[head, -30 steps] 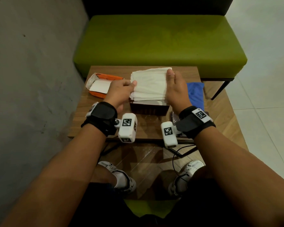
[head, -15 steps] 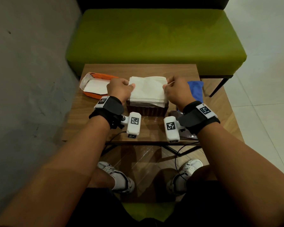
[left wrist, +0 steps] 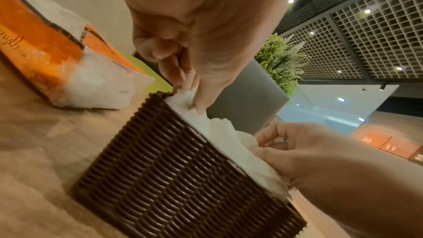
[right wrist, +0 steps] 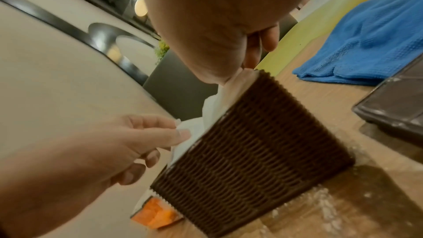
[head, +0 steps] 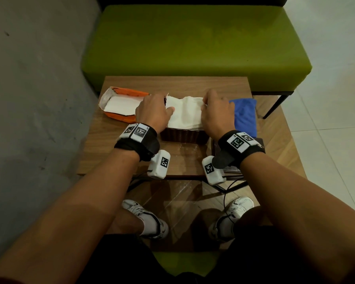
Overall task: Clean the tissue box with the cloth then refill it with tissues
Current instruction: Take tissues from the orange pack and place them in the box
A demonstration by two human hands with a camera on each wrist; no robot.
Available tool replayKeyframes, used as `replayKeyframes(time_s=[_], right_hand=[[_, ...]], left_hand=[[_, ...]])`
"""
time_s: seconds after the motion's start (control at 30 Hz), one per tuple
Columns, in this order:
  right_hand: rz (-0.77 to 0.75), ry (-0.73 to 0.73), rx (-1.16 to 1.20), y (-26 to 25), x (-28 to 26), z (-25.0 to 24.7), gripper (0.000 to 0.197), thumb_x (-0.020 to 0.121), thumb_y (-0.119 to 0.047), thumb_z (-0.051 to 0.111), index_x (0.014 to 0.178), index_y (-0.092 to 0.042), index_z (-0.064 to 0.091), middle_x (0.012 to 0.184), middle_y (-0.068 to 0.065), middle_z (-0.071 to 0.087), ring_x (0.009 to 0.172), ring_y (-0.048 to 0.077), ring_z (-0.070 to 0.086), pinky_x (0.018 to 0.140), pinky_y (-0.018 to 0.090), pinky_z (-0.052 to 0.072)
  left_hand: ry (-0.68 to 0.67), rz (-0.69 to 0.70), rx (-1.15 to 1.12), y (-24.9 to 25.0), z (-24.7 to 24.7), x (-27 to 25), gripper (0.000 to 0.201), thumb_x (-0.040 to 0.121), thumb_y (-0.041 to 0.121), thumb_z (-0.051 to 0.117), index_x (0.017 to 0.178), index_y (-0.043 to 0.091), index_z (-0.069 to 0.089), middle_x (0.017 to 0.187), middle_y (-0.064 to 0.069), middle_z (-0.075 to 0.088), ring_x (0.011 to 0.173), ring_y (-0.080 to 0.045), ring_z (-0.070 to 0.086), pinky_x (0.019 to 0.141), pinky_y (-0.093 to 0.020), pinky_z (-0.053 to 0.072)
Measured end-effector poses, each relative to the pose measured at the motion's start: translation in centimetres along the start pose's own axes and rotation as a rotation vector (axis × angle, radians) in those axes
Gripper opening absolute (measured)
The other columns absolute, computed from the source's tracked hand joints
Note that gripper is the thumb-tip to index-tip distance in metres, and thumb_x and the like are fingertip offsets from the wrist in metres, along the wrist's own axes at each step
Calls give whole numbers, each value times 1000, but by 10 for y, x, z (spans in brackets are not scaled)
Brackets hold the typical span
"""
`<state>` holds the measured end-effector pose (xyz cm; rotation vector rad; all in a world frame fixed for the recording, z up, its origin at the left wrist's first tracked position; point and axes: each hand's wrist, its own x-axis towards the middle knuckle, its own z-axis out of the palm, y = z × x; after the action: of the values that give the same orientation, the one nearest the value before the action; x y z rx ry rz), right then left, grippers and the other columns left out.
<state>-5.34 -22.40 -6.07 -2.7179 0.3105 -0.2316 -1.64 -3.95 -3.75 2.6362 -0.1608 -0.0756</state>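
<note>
The dark brown woven tissue box [head: 183,136] stands mid-table, with a stack of white tissues [head: 186,114] sunk into its top and creased. My left hand [head: 154,111] pinches the stack's left edge at the box rim, thumb lying on top. My right hand [head: 215,111] pinches the right edge with curled fingers. In the left wrist view the fingers [left wrist: 181,77] tuck the tissues [left wrist: 219,133] behind the box wall [left wrist: 178,178]. The right wrist view has my right hand [right wrist: 242,66] at the far corner of the box [right wrist: 256,142]. The blue cloth [head: 245,115] lies crumpled right of the box.
An opened orange tissue pack [head: 121,105] with white tissues inside lies to the left. A dark flat lid [right wrist: 393,108] rests near the right front table edge. White dust marks the wooden table [head: 182,152]. A green bench [head: 193,44] stands behind; a grey wall is left.
The tissue stack has dropped from above the box into its top and crumpled. Both hands went from flat along its sides to curled, pinching its edges.
</note>
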Motion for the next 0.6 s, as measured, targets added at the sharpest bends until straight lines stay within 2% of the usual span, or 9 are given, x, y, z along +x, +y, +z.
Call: replayKeyframes(time_s=[0.1,0.2,0.27,0.37,0.43,0.53,0.57,0.6], right_hand=[[-33,-18,-110,2,1,5,15,97,-16,53,112,-14,54,98,14,68,99,38,58,93,48,37],[-67,-33,-174,4,4,5,12,95,-14,53,105,-14,58,95,14,69,99,39,58,92,47,38],[-102,-54,-182,3,5,4,13,95,-12,52,102,-14,62,96,14,70,100,40,58,89,46,41],[-150,-63,-177,4,1,0,16,96,-11,54,102,-8,69,104,16,67,103,40,56,85,47,47],[-153,21,-122,6,-2,-5,15,93,-7,58,103,-5,69,108,18,61,105,39,54,84,48,50],[-147,187,9,2,-4,-16,16,89,-1,62,103,-5,67,106,16,60,102,36,56,83,47,50],[-172,146,-10,-2,-3,-18,16,90,-5,64,105,-8,68,108,14,62,104,35,57,86,46,49],[-200,47,-82,-6,-2,-18,18,91,-11,65,109,-13,69,111,12,64,108,35,57,92,47,46]], left_hand=[[29,7,14,-2,-6,0,37,97,35,71,130,19,68,117,-9,73,115,-36,65,89,-45,52],[65,11,13,-5,-10,1,32,96,38,72,123,19,68,128,-11,60,115,-36,62,90,-45,51],[-9,29,57,-7,-8,2,30,96,39,75,122,24,70,135,-10,50,126,-34,53,94,-45,50],[-216,42,168,-14,2,6,38,94,43,78,131,33,71,147,-10,43,141,-36,39,111,-51,45],[-304,20,161,-19,7,11,45,92,43,81,135,35,69,152,-10,40,144,-37,36,118,-53,40],[-313,33,131,-24,7,20,50,87,43,86,134,34,71,148,-10,44,142,-35,38,118,-52,40],[-313,39,133,-24,5,23,52,86,43,87,135,34,71,147,-10,44,142,-35,39,118,-52,41],[-323,43,144,-23,4,25,55,86,44,87,137,35,69,148,-10,45,142,-35,40,118,-52,41]])
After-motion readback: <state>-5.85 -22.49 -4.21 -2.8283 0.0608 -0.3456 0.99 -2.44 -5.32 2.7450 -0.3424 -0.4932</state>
